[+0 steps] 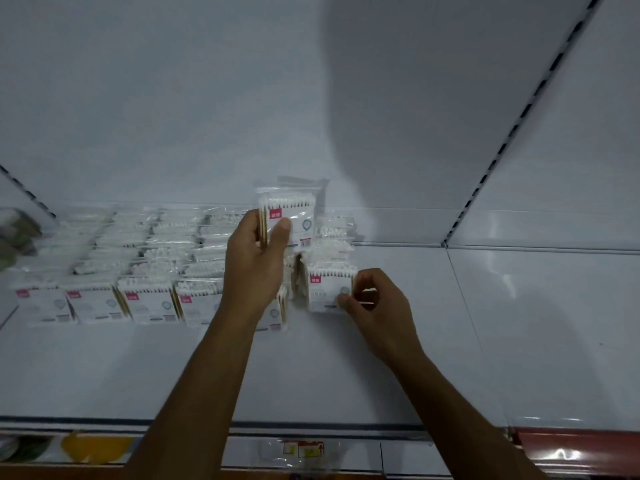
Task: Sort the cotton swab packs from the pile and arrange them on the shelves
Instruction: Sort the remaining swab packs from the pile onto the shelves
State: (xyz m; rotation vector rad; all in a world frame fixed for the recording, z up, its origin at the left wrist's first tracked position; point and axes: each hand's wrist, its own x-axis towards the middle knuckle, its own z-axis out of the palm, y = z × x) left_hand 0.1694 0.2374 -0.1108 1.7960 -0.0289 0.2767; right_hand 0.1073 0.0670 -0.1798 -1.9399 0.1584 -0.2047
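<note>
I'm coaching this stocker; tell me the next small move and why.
Probably square up the front pack that the right hand pinches, then set the left hand's raised pack behind it: that rightmost column looks unfinished beside the full rows.

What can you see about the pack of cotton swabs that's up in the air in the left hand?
The raised pack is a clear plastic bag of cotton swabs with white tips in a row on top and wooden sticks showing at its side. Its white label has a red square, a round bluish mark and a small red tag. It stands upright above the shelf, gripped by the left hand, thumb across its front. Only that hand touches it.
</note>
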